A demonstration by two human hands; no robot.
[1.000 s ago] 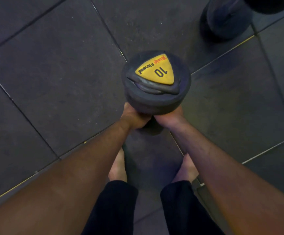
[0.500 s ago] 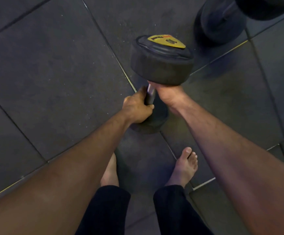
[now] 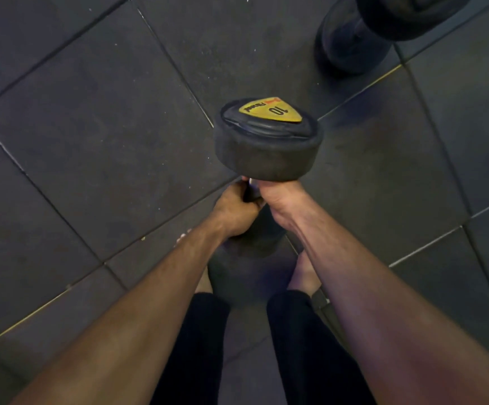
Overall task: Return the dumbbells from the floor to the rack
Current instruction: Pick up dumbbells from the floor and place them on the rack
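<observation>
A black dumbbell (image 3: pixel 268 153) with a yellow "10" label on its top end hangs almost upright over the floor. Both hands grip its metal handle. My left hand (image 3: pixel 234 210) is wrapped around the handle from the left, lower down. My right hand (image 3: pixel 281 198) holds it from the right, just under the upper head. The lower head shows dimly below the hands. No rack is in view.
A second, larger black dumbbell (image 3: pixel 354 39) lies on the floor at the top right. The floor is dark rubber tiles (image 3: pixel 91 112) with pale seams. My bare feet and black trouser legs (image 3: pixel 202 346) are directly below the held dumbbell.
The held dumbbell tilted away and came back nearer upright. My feet shifted, the right foot drawing back under the arm.
</observation>
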